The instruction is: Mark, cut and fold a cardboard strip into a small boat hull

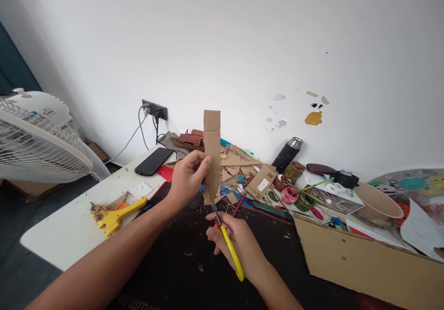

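Note:
A narrow cardboard strip (212, 139) stands upright above the dark mat, pinched near its middle by my left hand (189, 176). My right hand (239, 240) grips a pair of scissors (231, 250) with yellow and red handles. Their blades point up and meet the lower end of the strip, partly hidden by it. Behind the strip lies a heap of cardboard scraps (239, 159).
A yellow glue gun (120, 215) and a black phone (153, 161) lie on the white table (62, 236) at left. A fan (45, 143) stands beyond. At right are a black flask (287, 155), paint pots (290, 195) and a cardboard sheet (367, 259).

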Available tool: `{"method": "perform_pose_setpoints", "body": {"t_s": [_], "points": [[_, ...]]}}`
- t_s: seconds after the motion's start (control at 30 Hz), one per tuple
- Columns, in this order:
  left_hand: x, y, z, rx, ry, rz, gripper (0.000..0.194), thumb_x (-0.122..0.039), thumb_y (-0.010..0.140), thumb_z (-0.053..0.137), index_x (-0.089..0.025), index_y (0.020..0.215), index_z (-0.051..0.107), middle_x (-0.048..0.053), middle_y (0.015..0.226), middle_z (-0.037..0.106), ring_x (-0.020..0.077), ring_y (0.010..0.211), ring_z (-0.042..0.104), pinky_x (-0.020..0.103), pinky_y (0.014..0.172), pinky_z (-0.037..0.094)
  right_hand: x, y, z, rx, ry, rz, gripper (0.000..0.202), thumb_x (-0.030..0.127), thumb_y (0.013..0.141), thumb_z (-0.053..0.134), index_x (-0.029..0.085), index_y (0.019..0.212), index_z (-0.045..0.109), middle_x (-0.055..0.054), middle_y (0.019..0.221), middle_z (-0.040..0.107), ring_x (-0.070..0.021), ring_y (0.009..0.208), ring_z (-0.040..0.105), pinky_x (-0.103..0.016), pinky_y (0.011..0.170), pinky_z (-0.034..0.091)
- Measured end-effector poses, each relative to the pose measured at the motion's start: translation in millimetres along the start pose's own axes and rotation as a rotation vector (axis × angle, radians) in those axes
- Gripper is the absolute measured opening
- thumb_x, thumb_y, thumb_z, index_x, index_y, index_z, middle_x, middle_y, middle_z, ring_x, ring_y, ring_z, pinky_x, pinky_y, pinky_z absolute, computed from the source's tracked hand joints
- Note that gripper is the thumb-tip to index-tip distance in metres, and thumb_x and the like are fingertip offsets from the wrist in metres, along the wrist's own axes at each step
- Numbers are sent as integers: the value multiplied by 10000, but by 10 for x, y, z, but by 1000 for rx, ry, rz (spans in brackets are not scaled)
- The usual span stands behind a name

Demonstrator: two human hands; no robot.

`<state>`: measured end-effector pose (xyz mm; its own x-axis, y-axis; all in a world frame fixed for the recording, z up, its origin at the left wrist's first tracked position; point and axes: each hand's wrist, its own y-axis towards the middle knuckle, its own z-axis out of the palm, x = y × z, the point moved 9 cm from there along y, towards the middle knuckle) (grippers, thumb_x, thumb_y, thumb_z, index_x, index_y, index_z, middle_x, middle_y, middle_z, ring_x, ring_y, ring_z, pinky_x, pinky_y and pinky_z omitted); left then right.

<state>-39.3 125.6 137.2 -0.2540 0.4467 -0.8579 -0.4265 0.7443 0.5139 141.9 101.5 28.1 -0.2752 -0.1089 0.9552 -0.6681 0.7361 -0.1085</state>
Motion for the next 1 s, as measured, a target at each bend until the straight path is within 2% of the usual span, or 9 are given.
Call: {"method": "perform_pose_setpoints", "body": {"t_s": [0.27, 0.53, 0.73, 1.0], "points": [[65, 8, 32, 5, -34, -40, 355, -476, 969, 680, -226, 752, 550, -66, 558, 481, 98, 437, 447, 216, 413, 358, -50, 10, -31, -19, 13, 4, 684, 764, 928, 661, 163, 1246, 728, -13, 744, 655, -132, 514, 607, -245, 520, 476], [127, -11, 72, 26, -33, -73, 361, -496, 964, 678, -229, 758, 549, -65, 559, 478, 103, 430, 459, 222, 410, 358, -42, -1, -40, -33, -52, 29, 522, 656, 955, 684, 170, 1138, 737, 34, 637, 581, -117, 454, 565, -227, 487, 441], [122, -3, 50, -3, -3, -37, 358, -475, 954, 688, -219, 737, 562, -52, 578, 470, 107, 493, 431, 230, 457, 326, -10, -6, -52, -49, -99, 48, 514, 669, 953, 663, 172, 1062, 734, 40, 607, 559, -115, 440, 558, -217, 470, 424], [194, 12, 65, 8, -5, -58, 348, -456, 953, 669, -221, 731, 541, -51, 593, 452, 115, 529, 394, 243, 499, 306, -25, -12, -80, -70, -126, 69, 492, 686, 959, 669, 198, 989, 717, 42, 580, 544, -111, 414, 543, -203, 443, 399]]}}
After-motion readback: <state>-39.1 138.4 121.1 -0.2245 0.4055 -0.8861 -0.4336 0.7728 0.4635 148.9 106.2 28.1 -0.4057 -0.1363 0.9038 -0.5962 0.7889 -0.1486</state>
